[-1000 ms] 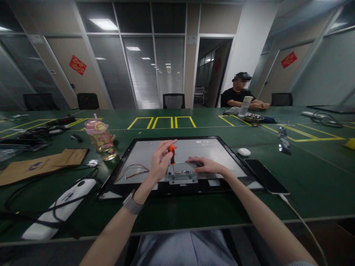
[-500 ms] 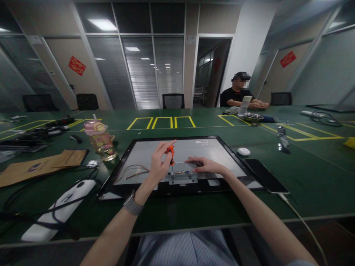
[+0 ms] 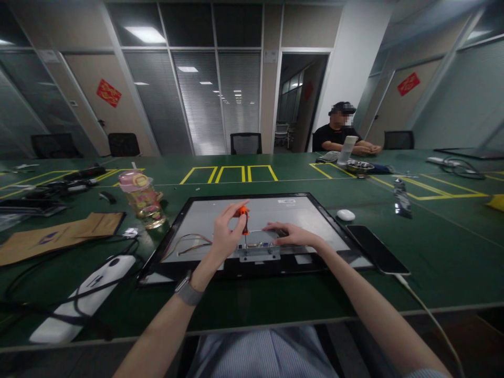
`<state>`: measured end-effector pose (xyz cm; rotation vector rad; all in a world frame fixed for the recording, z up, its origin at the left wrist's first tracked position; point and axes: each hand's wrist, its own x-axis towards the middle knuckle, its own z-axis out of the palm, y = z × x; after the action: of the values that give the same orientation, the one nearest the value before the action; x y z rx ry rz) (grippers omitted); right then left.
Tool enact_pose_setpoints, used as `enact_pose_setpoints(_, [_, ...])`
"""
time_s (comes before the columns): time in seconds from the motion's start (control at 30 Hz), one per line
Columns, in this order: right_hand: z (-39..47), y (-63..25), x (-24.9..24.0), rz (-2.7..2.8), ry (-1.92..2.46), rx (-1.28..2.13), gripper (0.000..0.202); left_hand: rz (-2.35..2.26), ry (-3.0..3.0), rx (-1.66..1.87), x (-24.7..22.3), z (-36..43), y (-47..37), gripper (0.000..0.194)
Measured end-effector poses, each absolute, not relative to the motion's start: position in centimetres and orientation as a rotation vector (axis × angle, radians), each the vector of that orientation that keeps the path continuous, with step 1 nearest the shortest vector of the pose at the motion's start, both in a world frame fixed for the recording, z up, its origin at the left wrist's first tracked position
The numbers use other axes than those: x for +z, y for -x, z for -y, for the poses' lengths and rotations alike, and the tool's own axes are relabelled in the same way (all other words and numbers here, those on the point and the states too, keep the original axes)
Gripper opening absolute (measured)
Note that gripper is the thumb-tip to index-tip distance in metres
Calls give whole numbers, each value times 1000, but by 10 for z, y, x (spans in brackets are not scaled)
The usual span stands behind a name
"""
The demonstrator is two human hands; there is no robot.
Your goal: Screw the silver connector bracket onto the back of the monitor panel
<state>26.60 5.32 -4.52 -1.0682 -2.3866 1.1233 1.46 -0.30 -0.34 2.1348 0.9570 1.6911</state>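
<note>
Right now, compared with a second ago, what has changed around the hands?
Very little: the screwdriver seems to have turned slightly in the left hand, its orange handle showing differently; which way, I cannot tell. Nothing was taken hold of or let go. The right hand stays by the bracket; the panel and phone are where they were.

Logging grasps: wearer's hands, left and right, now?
Left hand: closed on the orange-and-black screwdriver.
Right hand: at the metal port bracket; whether it grips anything cannot be told.
</note>
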Motion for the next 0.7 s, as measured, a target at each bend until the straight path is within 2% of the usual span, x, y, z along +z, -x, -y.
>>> enact_pose_setpoints(0.13, [-52, -265, -43, 2376, 1082, 1144, 65, -1006, -2170, 1764, -1, 4, -17, 26])
enact_pose_setpoints(0.33, [-51, -265, -43, 2385, 1080, 1129, 64, -942, -2123, 1640, -2, 5, -16, 35])
enact_pose_setpoints(0.5, [-53, -265, -45, 2372, 1051, 1143, 67, -1028, -2186, 1707, -1, 4, -18, 29])
enact_pose_setpoints(0.7, [-51, -265, -43, 2382, 1080, 1130, 66, -966, -2177, 1645, -1, 5, -16, 36])
